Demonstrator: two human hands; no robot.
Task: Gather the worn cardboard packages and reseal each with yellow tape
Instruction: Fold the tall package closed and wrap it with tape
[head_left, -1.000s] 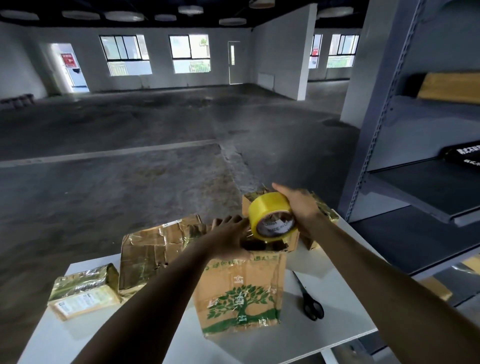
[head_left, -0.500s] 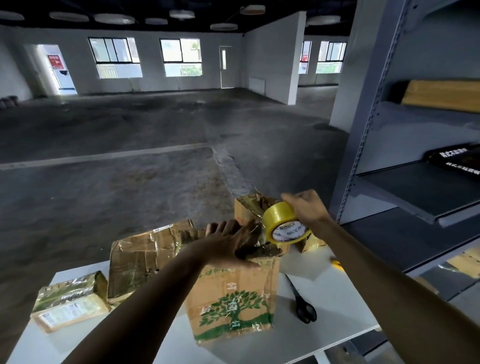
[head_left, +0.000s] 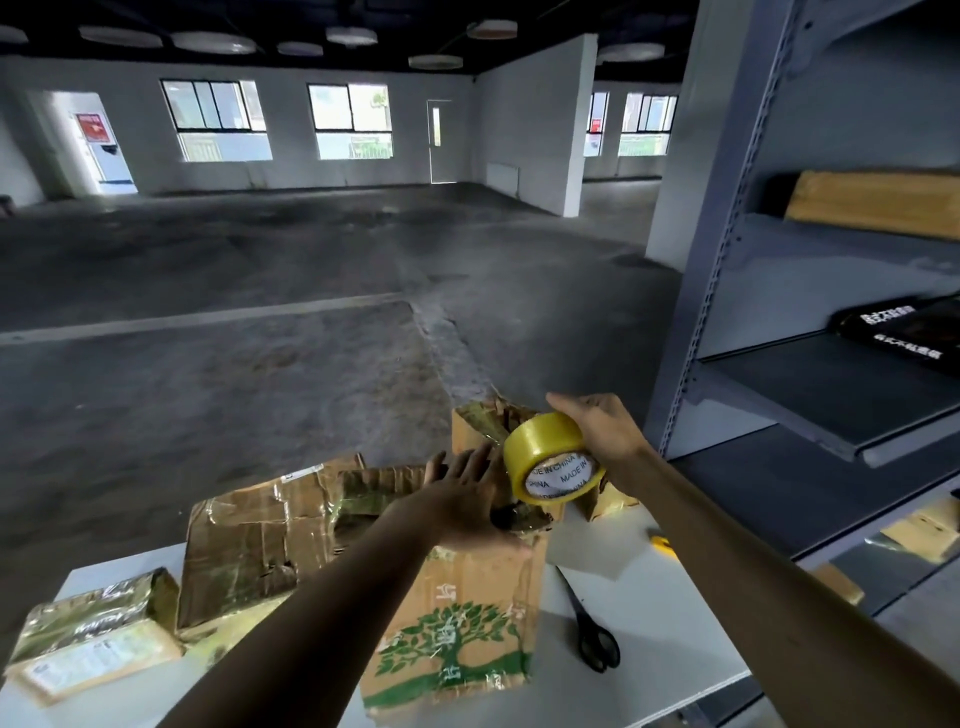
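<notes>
Atop the tree-printed box (head_left: 457, 639), the left hand (head_left: 462, 499) lies spread flat, likely pinning flaps, while the right hand (head_left: 602, 436), grip curled, holds the yellow tape roll (head_left: 540, 447).

Bare warehouse, concrete floor (head_left: 260, 395), metal shelving (head_left: 810, 395)

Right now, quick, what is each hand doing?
Left hand: open, fingers straight, resting on top of the tree box.
Right hand: closed around the yellow tape roll.
</notes>
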